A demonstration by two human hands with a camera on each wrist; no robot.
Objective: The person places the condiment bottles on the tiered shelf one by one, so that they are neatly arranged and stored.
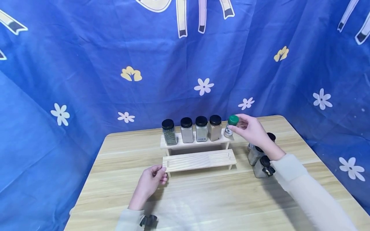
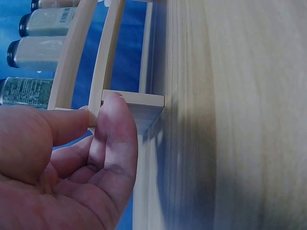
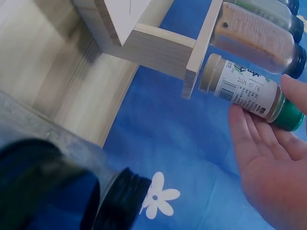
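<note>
A two-tier wooden spice rack has an upper shelf (image 1: 190, 145) behind a lower shelf (image 1: 199, 160). My left hand (image 1: 150, 179) pinches the lower shelf's left end between thumb and fingers; the left wrist view shows the fingertips (image 2: 115, 103) against the wood. At the upper shelf's right end, my right hand (image 1: 252, 130) holds a small spice jar with a green cap (image 1: 233, 120), thumb on one side and fingers on the other. In the right wrist view the jar's white label (image 3: 247, 88) shows, its base right at the shelf edge. Black-capped spice jars (image 1: 201, 130) stand in a row beside it.
On the table (image 1: 208, 202), several more black-capped jars (image 1: 260, 168) stand right of the rack, under my right forearm. A blue patterned cloth (image 1: 162, 86) hangs behind the table and along its sides.
</note>
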